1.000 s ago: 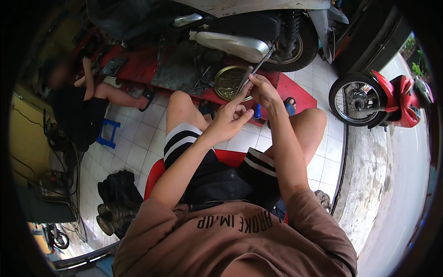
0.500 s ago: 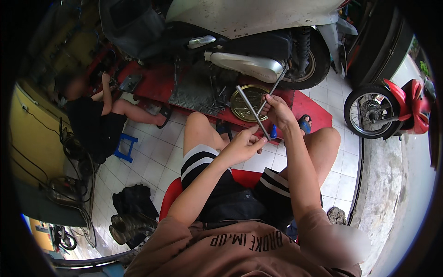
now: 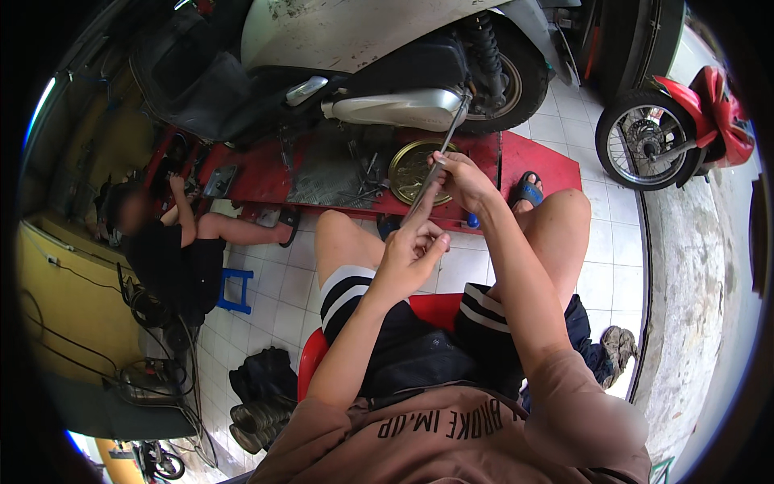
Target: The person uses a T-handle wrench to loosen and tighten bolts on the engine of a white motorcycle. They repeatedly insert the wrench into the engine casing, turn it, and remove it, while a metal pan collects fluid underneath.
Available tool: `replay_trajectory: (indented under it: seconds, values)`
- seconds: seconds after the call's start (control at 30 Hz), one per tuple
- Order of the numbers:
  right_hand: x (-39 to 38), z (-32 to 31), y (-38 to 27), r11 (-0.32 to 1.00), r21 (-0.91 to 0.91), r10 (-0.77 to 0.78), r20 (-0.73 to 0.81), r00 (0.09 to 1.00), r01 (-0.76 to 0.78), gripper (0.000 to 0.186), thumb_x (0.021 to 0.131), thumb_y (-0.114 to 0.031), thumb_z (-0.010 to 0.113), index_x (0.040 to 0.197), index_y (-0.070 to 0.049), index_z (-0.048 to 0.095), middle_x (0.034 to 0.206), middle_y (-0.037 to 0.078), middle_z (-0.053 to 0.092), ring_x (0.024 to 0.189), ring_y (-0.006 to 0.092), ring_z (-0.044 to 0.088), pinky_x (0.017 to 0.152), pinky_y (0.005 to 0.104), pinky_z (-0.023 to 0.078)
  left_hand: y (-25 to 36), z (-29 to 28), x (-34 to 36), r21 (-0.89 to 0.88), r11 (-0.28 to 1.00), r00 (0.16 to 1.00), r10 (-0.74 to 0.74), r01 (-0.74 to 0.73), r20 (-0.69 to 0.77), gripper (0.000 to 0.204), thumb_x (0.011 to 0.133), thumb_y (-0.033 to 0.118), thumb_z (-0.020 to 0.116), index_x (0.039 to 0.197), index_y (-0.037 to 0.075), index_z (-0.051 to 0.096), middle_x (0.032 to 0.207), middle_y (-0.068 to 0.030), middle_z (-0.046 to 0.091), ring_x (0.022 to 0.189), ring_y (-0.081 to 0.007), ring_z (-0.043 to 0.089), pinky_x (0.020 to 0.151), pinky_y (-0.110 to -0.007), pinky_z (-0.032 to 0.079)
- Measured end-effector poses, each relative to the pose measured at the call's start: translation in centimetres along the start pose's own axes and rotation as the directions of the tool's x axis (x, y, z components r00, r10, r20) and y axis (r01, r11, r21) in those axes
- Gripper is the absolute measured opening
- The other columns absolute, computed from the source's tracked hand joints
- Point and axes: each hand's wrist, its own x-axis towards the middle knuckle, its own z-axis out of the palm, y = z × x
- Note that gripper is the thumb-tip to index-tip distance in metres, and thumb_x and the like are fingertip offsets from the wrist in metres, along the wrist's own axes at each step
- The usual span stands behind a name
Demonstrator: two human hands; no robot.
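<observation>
– How are the fingers?
– The left hand, at centre, lays one finger along the metal tool; whether it grips, I cannot tell. The right hand pinches the tool.
– And beyond?
– A round tray, then the scooter, upper centre, at the tool's tip.

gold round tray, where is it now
In the head view, the tray sits on the red platform, above and right of centre, partly behind the right hand.
</observation>
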Motion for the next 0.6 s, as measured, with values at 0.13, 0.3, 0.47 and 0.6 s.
replay_trajectory:
  seconds: [0.13, 0.3, 0.47, 0.6]
  values:
    - [-0.4, 0.4, -0.5, 1.000, 0.029, 0.008, 0.008, 1.000, -0.008, 0.022, 0.097, -0.023, 0.049, 0.081, -0.008, 0.052, 0.062, -0.006, 0.035, 0.058, 0.0077, 0.033, 0.055, 0.0234, 0.032, -2.1, -1.1, 0.5, 0.167, 0.986, 0.965, 0.027, 0.017, -0.260, 0.072, 0.090, 0.007, 0.054, 0.148, 0.006, 0.011, 0.071, -0.0055, 0.059, 0.057, -0.0061, 0.051, 0.052, -0.019, 0.040]
    - [0.1, -0.4, -0.1, 1.000, -0.013, 0.011, 0.016, 1.000, -0.011, 0.022, 0.096, -0.024, 0.050, 0.080, -0.010, 0.053, 0.062, -0.007, 0.034, 0.057, 0.0072, 0.033, 0.055, 0.0235, 0.034, -2.2, 0.1, -0.3, -0.076, 0.964, 0.963, -0.244, 0.253, 0.116, 0.070, 0.093, 0.007, 0.052, 0.149, 0.010, 0.010, 0.072, -0.0076, 0.059, 0.054, -0.0064, 0.048, 0.051, -0.020, 0.039]
    - [0.0, -0.5, -0.2, 0.999, -0.043, -0.003, -0.096, 0.995, -0.001, 0.024, 0.097, -0.025, 0.049, 0.079, -0.009, 0.052, 0.059, -0.007, 0.032, 0.052, 0.0070, 0.030, 0.050, 0.0241, 0.031, -0.1, -0.2, 0.3, 0.011, 0.982, 0.977, -0.189, 0.191, -0.101, 0.063, 0.095, 0.013, 0.051, 0.147, 0.008, 0.017, 0.072, -0.0064, 0.058, 0.052, -0.0054, 0.047, 0.048, -0.017, 0.037]
    - [0.1, -0.5, -0.3, 0.998, 0.067, 0.032, -0.316, 0.948, -0.011, 0.031, 0.096, -0.028, 0.046, 0.071, -0.011, 0.049, 0.051, -0.005, 0.031, 0.041, 0.0089, 0.024, 0.041, 0.0275, 0.020, -1.2, -2.6, 1.3, 0.238, 0.827, 0.837, -0.540, 0.509, 0.087, 0.043, 0.095, 0.020, 0.052, 0.131, -0.004, 0.046, 0.068, -0.0073, 0.060, 0.053, -0.0076, 0.052, 0.049, -0.019, 0.041]
